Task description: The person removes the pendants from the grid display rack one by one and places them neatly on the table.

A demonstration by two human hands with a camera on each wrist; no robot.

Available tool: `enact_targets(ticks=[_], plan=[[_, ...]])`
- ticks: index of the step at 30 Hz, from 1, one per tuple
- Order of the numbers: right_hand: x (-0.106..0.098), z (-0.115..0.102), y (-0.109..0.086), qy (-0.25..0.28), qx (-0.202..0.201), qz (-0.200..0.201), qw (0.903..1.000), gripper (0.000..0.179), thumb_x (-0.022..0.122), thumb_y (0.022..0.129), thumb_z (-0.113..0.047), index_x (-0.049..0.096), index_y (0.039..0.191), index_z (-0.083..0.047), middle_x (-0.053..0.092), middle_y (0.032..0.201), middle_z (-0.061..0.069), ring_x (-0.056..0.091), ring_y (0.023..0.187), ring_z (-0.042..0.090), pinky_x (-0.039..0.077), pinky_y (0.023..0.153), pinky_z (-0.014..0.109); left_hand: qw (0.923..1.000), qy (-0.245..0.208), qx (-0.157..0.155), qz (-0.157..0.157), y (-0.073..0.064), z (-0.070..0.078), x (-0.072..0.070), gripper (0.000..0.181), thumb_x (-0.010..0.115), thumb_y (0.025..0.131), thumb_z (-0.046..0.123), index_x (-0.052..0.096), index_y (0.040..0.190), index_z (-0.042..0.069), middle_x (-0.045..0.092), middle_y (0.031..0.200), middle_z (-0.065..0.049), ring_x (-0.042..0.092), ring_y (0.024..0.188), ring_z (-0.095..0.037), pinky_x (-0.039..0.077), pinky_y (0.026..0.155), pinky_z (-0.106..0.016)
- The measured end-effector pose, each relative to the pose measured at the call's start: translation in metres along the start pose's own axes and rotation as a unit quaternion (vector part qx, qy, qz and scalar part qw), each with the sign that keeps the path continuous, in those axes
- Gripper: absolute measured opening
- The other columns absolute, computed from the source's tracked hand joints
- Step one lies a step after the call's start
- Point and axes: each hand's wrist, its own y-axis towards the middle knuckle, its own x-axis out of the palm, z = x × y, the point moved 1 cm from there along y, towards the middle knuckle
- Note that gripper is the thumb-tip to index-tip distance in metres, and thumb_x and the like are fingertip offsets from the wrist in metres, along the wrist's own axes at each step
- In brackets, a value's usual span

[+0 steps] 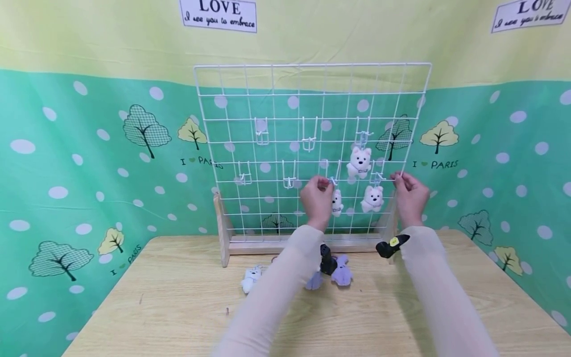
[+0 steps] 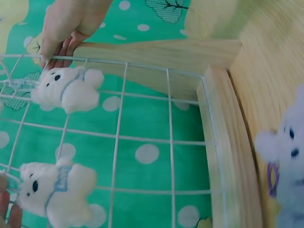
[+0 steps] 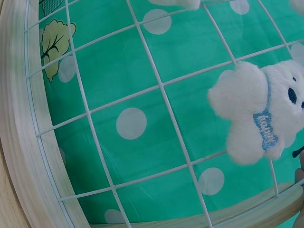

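A white wire grid (image 1: 311, 92) stands upright in a wooden base. At its lower middle, my left hand (image 1: 315, 201) pinches the top of a white plush dog keychain (image 1: 337, 203), right at a hook; the fingers partly cover the toy. In the left wrist view this plush dog (image 2: 59, 194) wears a blue lettered scarf, with fingertips (image 2: 14, 216) by its ring. My right hand (image 1: 411, 198) grips the grid's right edge. Close to it hangs a second plush dog (image 1: 372, 199), with a third plush dog (image 1: 359, 162) above.
Other hooks (image 1: 262, 136) on the grid's left and middle bear no toys. On the wooden table (image 1: 169, 297) before the base (image 1: 267, 245) lie a pale plush (image 1: 251, 279), a purple plush (image 1: 342, 272) and a black plush (image 1: 328, 260), partly behind the left sleeve.
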Motion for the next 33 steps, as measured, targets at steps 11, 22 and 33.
enact_targets(ticks=[11,22,33], plan=[[-0.001,0.000,0.000,0.001,-0.009,0.001,1.0000,0.036,0.057,0.092,-0.032,0.063,0.119,-0.009,0.066,0.117,0.003,0.062,0.105,0.008,0.047,0.090,0.018,0.9981,-0.040,-0.037,0.029,-0.011,-0.002,0.009,0.011,0.068,0.086,0.009,0.071,0.096,0.008,0.070,0.088,-0.003,0.062,0.075,-0.009,0.052,0.063,-0.016],[0.001,0.000,0.002,0.016,-0.013,0.008,0.9998,0.033,0.059,0.092,-0.026,0.064,0.118,-0.006,0.068,0.113,0.005,0.064,0.099,0.005,0.048,0.088,0.017,0.9972,-0.043,-0.051,0.035,-0.010,0.000,0.011,0.005,0.069,0.086,0.009,0.070,0.091,0.009,0.067,0.088,-0.001,0.060,0.077,-0.011,0.052,0.065,-0.021],[0.000,0.000,0.001,0.001,-0.016,0.003,0.9999,0.034,0.057,0.093,-0.030,0.063,0.119,-0.008,0.067,0.116,0.005,0.063,0.103,0.008,0.047,0.090,0.018,0.9974,-0.067,-0.027,-0.004,-0.006,-0.003,0.004,0.004,0.067,0.086,0.010,0.068,0.089,0.008,0.068,0.087,-0.001,0.062,0.081,-0.010,0.053,0.068,-0.018]])
